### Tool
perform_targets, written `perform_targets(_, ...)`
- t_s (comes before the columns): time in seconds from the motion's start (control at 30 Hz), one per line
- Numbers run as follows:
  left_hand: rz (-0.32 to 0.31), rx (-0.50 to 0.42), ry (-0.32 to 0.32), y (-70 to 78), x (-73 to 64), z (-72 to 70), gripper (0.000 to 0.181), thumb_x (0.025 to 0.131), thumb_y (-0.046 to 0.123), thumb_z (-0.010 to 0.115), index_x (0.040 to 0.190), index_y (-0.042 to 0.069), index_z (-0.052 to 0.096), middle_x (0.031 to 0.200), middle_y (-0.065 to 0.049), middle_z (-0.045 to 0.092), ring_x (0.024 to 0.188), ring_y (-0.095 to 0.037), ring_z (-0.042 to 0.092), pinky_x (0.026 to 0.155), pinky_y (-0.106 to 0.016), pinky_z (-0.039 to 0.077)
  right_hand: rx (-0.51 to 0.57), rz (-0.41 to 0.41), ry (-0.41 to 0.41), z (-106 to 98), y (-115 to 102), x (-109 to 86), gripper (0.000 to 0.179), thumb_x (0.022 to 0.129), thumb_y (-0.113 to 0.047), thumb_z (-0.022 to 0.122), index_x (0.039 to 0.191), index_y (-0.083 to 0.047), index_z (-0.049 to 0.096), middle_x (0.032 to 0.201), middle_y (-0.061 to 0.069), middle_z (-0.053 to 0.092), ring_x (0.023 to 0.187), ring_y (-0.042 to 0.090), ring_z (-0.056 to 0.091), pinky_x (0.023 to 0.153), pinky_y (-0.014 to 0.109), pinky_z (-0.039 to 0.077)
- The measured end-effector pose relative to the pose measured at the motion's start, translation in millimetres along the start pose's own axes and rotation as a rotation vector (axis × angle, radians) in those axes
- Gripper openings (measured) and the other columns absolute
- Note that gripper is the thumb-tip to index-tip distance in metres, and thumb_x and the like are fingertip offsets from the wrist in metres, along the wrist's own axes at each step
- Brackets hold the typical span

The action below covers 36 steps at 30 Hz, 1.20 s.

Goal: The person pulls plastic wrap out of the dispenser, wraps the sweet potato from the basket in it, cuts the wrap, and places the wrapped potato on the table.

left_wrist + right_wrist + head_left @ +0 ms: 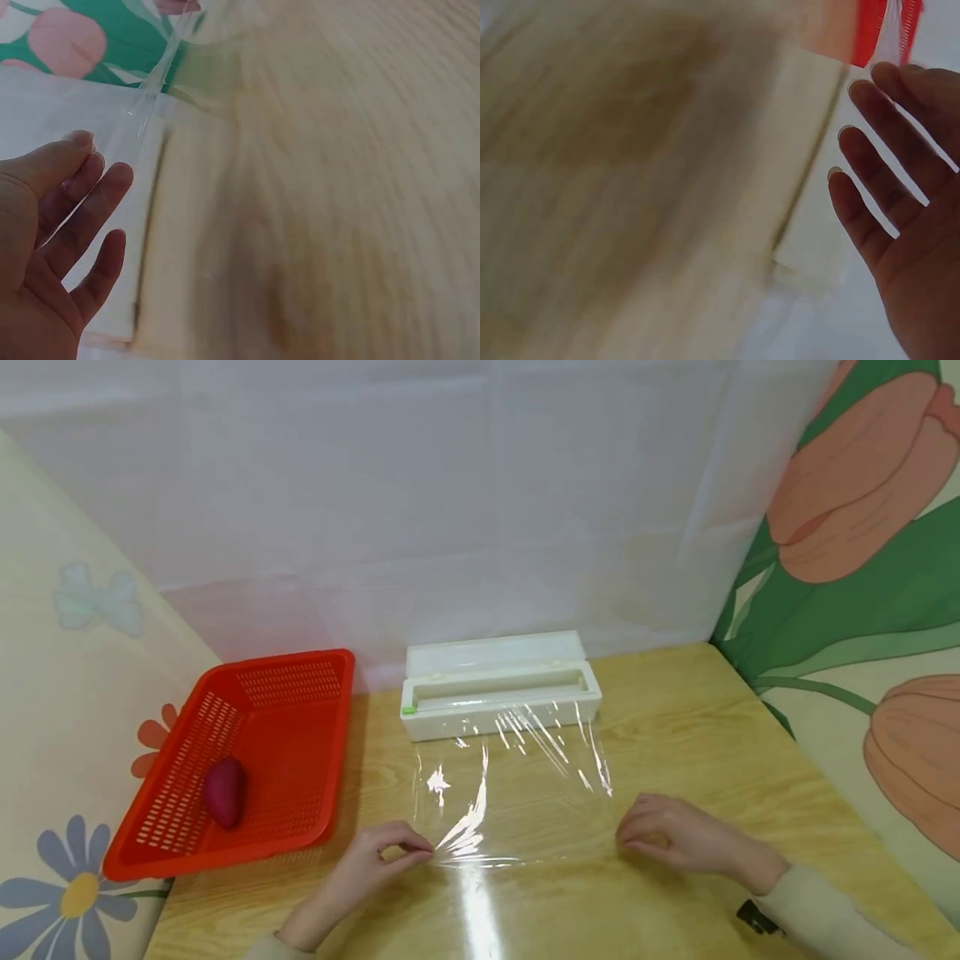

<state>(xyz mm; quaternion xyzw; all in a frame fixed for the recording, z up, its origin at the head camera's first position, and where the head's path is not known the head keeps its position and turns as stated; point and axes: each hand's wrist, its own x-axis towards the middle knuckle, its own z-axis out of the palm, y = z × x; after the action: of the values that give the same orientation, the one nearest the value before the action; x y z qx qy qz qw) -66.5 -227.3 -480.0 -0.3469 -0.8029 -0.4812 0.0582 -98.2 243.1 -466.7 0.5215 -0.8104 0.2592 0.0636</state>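
A sheet of clear plastic wrap [525, 810] stretches from the white wrap dispenser box [502, 720] toward the front of the table. Its near left corner is pinched between thumb and forefinger of my left hand [382, 857], where creases gather. My right hand [686, 837] pinches the near right corner. In the left wrist view the left hand [67, 225] has its thumb and forefinger together, other fingers loosely spread. The right wrist view shows the right hand [907, 165] likewise, with film gathered at the thumb and forefinger. The dispenser's lid [495, 652] is raised at the back.
A red plastic basket [341, 760] stands on the left, holding a purple oblong object [224, 791], possibly a sweet potato. A small green piece [408, 710] sits at the dispenser's left end. White sheeting [480, 510] hangs behind the wooden table [675, 727].
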Motion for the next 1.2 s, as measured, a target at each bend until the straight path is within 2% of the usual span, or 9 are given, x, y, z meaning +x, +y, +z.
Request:
perform_targets(0.13,-0.102,0.033,-0.076,-11.5,-2.6,8.3,0.009,0.090,0.003,0.079,0.097,0.008,0.079,0.091,0.003,0.076,0.085,-0.005,0.070,0.076,-0.026,0.060,0.002,0.073,-0.097,12.4,3.2,-3.2,0.012,0.095,-0.010,0.075,0.103,-0.018,0.079,0.103,-0.008,0.074,0.093,0.006,0.064,0.078,0.026,0.056)
perform_targets(0.23,-0.102,0.081,-0.112,-15.4,-4.7,13.0,0.007,0.090,0.006,0.079,0.096,0.009,0.080,0.090,0.004,0.076,0.084,-0.003,0.068,0.075,-0.026,0.059,0.017,0.134,-0.162,16.6,2.7,-5.5,0.012,0.100,-0.015,0.070,0.106,-0.018,0.079,0.106,-0.008,0.072,0.095,0.006,0.064,0.079,0.028,0.057)
perform_targets(0.33,-0.067,0.135,-0.126,-16.8,-5.3,16.6,0.008,0.088,0.006,0.081,0.094,0.012,0.079,0.088,0.006,0.076,0.082,-0.003,0.068,0.074,-0.025,0.058,0.010,0.167,-0.189,17.5,1.3,-7.5,0.013,0.101,-0.017,0.069,0.110,-0.017,0.079,0.107,-0.008,0.071,0.096,0.007,0.065,0.081,0.030,0.058)
perform_targets(0.5,-0.048,0.216,-0.144,-18.4,-4.7,19.6,0.010,0.087,0.008,0.083,0.089,0.017,0.078,0.085,0.010,0.073,0.081,-0.001,0.065,0.073,-0.023,0.056,-0.029,0.195,-0.185,15.7,-0.6,-7.4,0.021,0.101,-0.019,0.067,0.119,-0.011,0.076,0.106,-0.006,0.073,0.093,0.005,0.064,0.079,0.030,0.057)
perform_targets(0.63,-0.054,0.254,-0.153,-19.8,-6.0,18.8,0.011,0.087,0.010,0.083,0.087,0.019,0.078,0.084,0.012,0.071,0.081,-0.002,0.063,0.072,-0.024,0.056,0.056,0.337,-0.198,15.0,-1.4,-3.6,0.024,0.105,-0.024,0.063,0.122,-0.011,0.075,0.108,-0.007,0.074,0.092,0.001,0.062,0.078,0.029,0.057)
perform_targets(0.73,-0.060,0.271,-0.151,-20.7,-6.8,17.4,0.011,0.087,0.011,0.083,0.087,0.020,0.078,0.084,0.013,0.071,0.080,-0.001,0.063,0.071,-0.026,0.055,0.121,0.433,-0.163,18.7,0.3,2.8,0.020,0.106,-0.024,0.062,0.114,-0.014,0.077,0.104,-0.009,0.074,0.092,0.001,0.064,0.079,0.031,0.058)
perform_targets(0.9,-0.044,0.315,-0.144,-20.4,-5.6,18.2,0.012,0.085,0.011,0.085,0.085,0.021,0.077,0.082,0.016,0.071,0.078,0.001,0.062,0.070,-0.025,0.054,0.128,0.454,-0.080,29.2,4.5,11.6,0.007,0.099,-0.014,0.071,0.102,-0.015,0.078,0.097,-0.007,0.075,0.088,0.004,0.067,0.078,0.033,0.059)
perform_targets(1.0,-0.033,0.346,-0.137,-20.5,-5.6,19.2,0.013,0.084,0.012,0.086,0.084,0.022,0.077,0.081,0.017,0.071,0.077,0.002,0.062,0.070,-0.026,0.051,0.098,0.471,-0.061,33.6,4.8,14.8,0.003,0.096,-0.014,0.074,0.097,-0.015,0.077,0.093,-0.008,0.074,0.085,0.004,0.066,0.076,0.032,0.058)
perform_targets(1.2,-0.063,0.384,-0.150,-19.7,-5.6,18.6,0.013,0.084,0.014,0.086,0.085,0.024,0.078,0.083,0.020,0.071,0.079,0.001,0.062,0.073,-0.030,0.049,0.102,0.578,-0.068,38.7,3.0,18.4,0.007,0.098,-0.020,0.073,0.092,-0.019,0.076,0.087,-0.013,0.072,0.077,0.000,0.062,0.069,0.028,0.055)
